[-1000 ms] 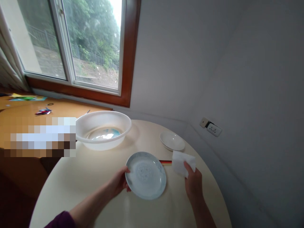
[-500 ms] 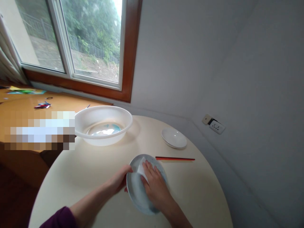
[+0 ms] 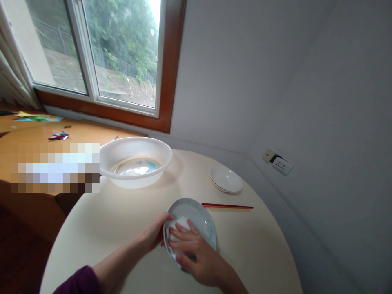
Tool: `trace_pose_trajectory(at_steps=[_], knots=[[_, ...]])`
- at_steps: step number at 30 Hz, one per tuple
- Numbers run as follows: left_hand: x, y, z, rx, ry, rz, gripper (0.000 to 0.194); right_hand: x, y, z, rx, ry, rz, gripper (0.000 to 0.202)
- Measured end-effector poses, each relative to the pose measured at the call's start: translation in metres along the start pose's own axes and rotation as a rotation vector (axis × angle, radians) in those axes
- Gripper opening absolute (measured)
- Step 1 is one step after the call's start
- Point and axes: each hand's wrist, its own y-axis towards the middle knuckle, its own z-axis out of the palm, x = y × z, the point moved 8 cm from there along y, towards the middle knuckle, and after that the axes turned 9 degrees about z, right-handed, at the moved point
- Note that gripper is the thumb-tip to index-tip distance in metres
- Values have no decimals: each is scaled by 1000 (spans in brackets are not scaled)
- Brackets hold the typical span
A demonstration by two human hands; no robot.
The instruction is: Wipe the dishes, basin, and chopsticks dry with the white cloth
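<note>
A round plate (image 3: pixel 206 222) with a faint blue pattern is held over the near part of the table. My left hand (image 3: pixel 157 232) grips its left rim, thumb on top and fingers curling underneath. Spread over a white cloth or tissue (image 3: pixel 183 223), my right hand (image 3: pixel 196 249) presses it against the lower left of the plate's face. Red chopsticks (image 3: pixel 228 206) lie just right of the plate. Behind them sits a small white dish (image 3: pixel 226 179), which may be stacked on another.
A large whitish basin (image 3: pixel 136 179) with some liquid stands at the back left of the round table (image 3: pixel 254 253). Beyond it, a wooden desk (image 3: pixel 92 130) holds pens and coloured papers. A wall with a socket (image 3: pixel 282 165) borders the right side.
My right hand has slid left and slightly down across the plate with the cloth, uncovering the plate's right side. My left hand keeps its hold on the rim.
</note>
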Motion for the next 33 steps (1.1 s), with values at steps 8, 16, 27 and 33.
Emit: trace_pose_trajectory(at_steps=[8, 16, 27, 33], knots=[[-3, 3, -3, -15, -19, 40, 36, -17, -6, -23, -334, -93, -1, 23], [-4, 3, -10, -125, -66, 18, 33, -44, -4, -25, -328, -160, 141, 36], [0, 5, -3, 53, 10, 56, 30, -7, -1, -6, -218, 25, -36, 25], [1, 5, 0, 99, -36, 111, 23, -24, 2, -13, -320, -202, 59, 36]])
